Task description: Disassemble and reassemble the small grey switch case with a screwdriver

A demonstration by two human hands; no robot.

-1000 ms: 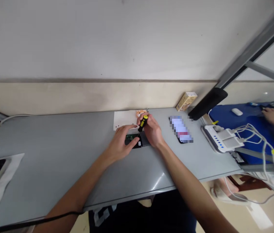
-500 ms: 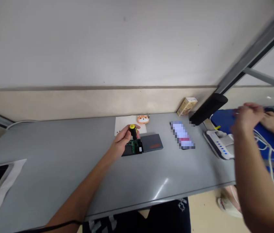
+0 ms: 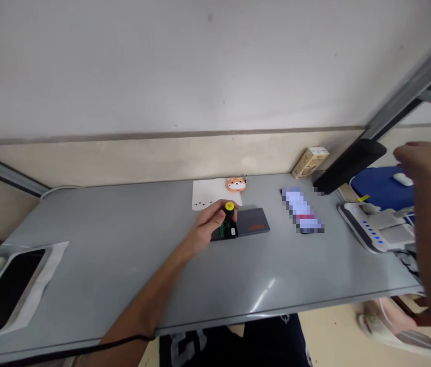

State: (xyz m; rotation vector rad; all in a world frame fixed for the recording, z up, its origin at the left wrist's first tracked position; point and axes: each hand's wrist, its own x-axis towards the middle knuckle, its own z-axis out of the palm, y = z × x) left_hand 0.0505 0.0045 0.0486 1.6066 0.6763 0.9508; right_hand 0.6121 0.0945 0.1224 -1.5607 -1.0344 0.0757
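My left hand (image 3: pixel 205 227) grips a short, stubby black screwdriver (image 3: pixel 230 207) with a yellow end cap, held upright above an open dark case (image 3: pixel 227 235). A green circuit board (image 3: pixel 222 229) shows inside the case, partly behind my fingers. Against the case's right side lies a grey lid (image 3: pixel 253 222) with reddish lettering. My right hand (image 3: pixel 419 154) is raised at the far right, near a black cylinder (image 3: pixel 351 165). Its fingers are curled closed, and whatever they may hold is hidden.
Behind the case, a white paper sheet (image 3: pixel 210 191) carries several tiny dark bits and an orange animal-face case (image 3: pixel 236 184). A phone (image 3: pixel 302 210), a small box (image 3: pixel 310 162) and a white power strip (image 3: pixel 376 229) stand rightward. A black-screened tablet (image 3: pixel 9 290) lies left.
My right hand has moved up and to the right, its fingers curled. The view has turned slightly left. My left hand stays over the case with the screwdriver. Another person's arm has left the view.
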